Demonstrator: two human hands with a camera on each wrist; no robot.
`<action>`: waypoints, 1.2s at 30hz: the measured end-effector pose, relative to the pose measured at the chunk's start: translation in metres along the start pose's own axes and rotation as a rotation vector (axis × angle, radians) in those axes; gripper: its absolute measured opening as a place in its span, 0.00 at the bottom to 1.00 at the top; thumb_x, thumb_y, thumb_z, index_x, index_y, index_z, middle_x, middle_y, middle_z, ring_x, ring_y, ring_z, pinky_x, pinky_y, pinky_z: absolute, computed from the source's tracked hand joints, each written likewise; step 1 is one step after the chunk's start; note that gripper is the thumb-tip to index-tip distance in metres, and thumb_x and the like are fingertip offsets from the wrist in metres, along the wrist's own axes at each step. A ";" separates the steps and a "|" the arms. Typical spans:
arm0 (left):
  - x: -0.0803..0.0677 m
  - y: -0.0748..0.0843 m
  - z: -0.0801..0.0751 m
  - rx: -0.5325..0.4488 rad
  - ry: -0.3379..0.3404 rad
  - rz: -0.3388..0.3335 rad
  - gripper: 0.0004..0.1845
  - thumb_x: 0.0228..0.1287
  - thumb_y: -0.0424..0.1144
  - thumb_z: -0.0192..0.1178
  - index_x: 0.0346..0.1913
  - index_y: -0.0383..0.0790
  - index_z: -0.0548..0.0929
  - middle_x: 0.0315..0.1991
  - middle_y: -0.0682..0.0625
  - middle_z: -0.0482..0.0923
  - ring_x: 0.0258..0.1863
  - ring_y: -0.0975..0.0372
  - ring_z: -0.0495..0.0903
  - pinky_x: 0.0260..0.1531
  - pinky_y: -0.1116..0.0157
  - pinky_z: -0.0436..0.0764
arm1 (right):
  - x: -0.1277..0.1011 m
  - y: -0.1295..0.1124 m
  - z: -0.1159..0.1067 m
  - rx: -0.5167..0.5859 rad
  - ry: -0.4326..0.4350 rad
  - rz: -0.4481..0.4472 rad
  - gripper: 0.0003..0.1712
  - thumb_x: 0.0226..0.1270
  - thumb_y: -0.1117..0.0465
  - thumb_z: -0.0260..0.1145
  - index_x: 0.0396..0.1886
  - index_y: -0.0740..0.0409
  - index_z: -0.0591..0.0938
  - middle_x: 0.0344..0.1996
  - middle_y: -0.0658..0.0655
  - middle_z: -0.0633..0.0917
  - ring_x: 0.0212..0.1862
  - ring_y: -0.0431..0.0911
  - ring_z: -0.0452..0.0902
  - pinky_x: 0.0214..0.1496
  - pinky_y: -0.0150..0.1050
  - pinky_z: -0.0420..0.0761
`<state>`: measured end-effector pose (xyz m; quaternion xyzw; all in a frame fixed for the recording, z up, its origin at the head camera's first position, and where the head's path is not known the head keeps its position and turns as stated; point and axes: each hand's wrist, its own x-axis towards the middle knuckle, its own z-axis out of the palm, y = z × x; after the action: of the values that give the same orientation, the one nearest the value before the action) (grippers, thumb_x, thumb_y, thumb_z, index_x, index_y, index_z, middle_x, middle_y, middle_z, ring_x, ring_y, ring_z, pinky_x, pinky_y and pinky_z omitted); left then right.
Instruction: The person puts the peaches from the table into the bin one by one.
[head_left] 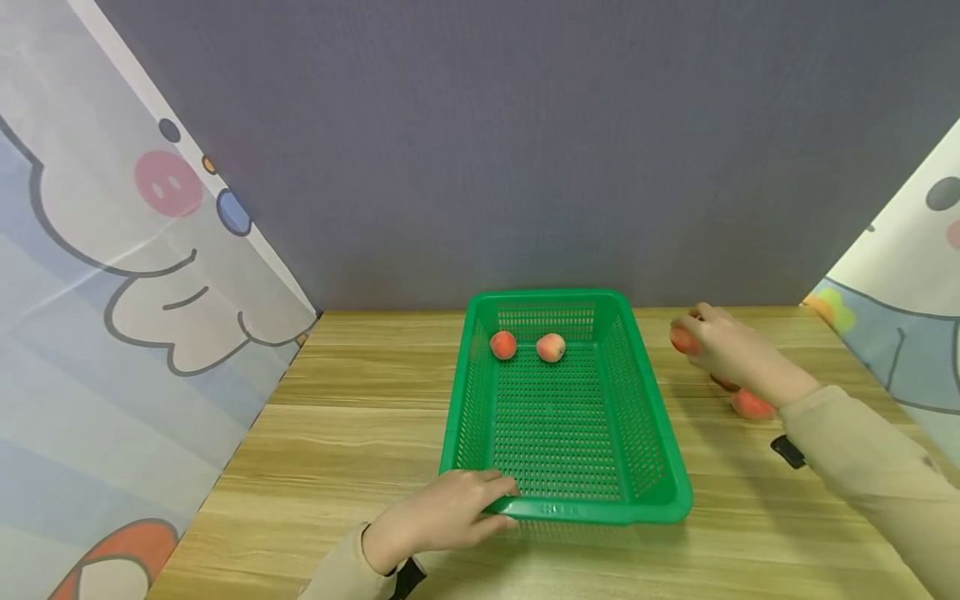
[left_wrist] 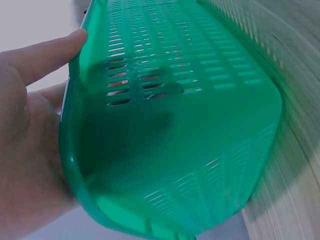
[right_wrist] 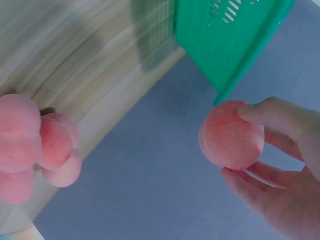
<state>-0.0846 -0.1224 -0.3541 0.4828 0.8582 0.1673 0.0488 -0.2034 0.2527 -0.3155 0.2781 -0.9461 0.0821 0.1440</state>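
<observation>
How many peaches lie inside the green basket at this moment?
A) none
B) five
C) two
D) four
C: two peaches lie at the far end of the green basket; another is in the right hand, outside the basket.

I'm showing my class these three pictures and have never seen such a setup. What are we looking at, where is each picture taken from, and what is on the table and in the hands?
No machine here: a person works with two bare hands. The wide picture comes from a camera on the head, looking down at a wooden table. The other two come from cameras on each wrist. On the table stands a green basket with two peaches inside. The left hand holds the basket's near rim; its grip shows close up in the left wrist view. The right hand holds a peach in its fingers, right of the basket. More peaches lie in a cluster on the table beside it.
</observation>
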 end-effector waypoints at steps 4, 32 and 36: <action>0.000 0.000 0.000 -0.009 -0.002 -0.006 0.09 0.60 0.44 0.55 0.39 0.43 0.75 0.27 0.59 0.71 0.22 0.75 0.62 0.24 0.82 0.63 | 0.005 -0.003 -0.004 0.007 -0.010 -0.011 0.24 0.39 0.74 0.70 0.41 0.70 0.76 0.36 0.70 0.73 0.38 0.61 0.70 0.33 0.52 0.74; 0.000 0.000 -0.001 -0.016 -0.010 -0.006 0.09 0.61 0.44 0.55 0.39 0.42 0.75 0.28 0.58 0.73 0.22 0.75 0.63 0.24 0.82 0.64 | 0.058 -0.034 -0.015 0.007 -0.051 -0.060 0.22 0.45 0.71 0.68 0.43 0.69 0.76 0.39 0.70 0.73 0.39 0.60 0.70 0.31 0.50 0.74; 0.000 0.001 -0.002 -0.019 -0.014 -0.013 0.09 0.61 0.44 0.54 0.39 0.42 0.75 0.28 0.58 0.72 0.22 0.75 0.63 0.24 0.82 0.64 | 0.067 -0.042 -0.015 0.008 -0.072 -0.054 0.22 0.45 0.71 0.68 0.44 0.69 0.76 0.39 0.70 0.73 0.39 0.59 0.70 0.31 0.50 0.74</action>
<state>-0.0846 -0.1228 -0.3517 0.4778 0.8594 0.1718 0.0605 -0.2309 0.1877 -0.2772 0.3069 -0.9425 0.0720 0.1110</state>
